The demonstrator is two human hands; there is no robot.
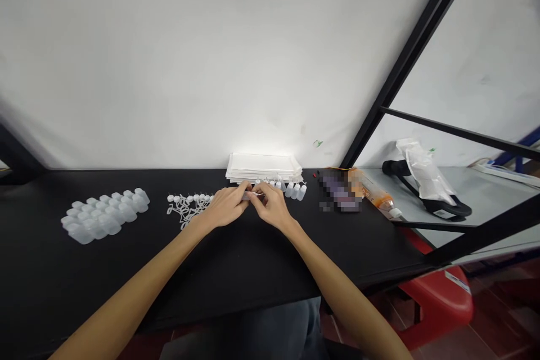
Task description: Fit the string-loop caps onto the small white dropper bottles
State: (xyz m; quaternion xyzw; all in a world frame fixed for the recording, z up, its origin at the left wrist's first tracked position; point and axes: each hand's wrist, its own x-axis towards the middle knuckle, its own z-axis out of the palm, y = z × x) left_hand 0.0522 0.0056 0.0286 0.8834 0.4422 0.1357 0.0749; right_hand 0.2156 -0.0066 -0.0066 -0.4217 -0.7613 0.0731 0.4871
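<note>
My left hand (228,205) is closed around a small translucent bottle (245,196), mostly hidden by the fingers. Against its right end, my right hand (272,202) pinches something small, with the fingertips of both hands nearly meeting. What lies between the right fingertips is too small and covered to make out. Left of my hands lie white caps (196,198) in a row, with looped white cords (185,214) tangled in front of them. Just behind and right of my right hand, several capped small bottles (296,190) stand in a row.
Translucent bottles without caps (105,214) stand in rows at the left. A stack of white sheets (264,166) lies against the wall. To the right are a blurred-out item (341,188), an orange-labelled bottle (377,198), a black metal frame (400,76) and a red stool (442,304).
</note>
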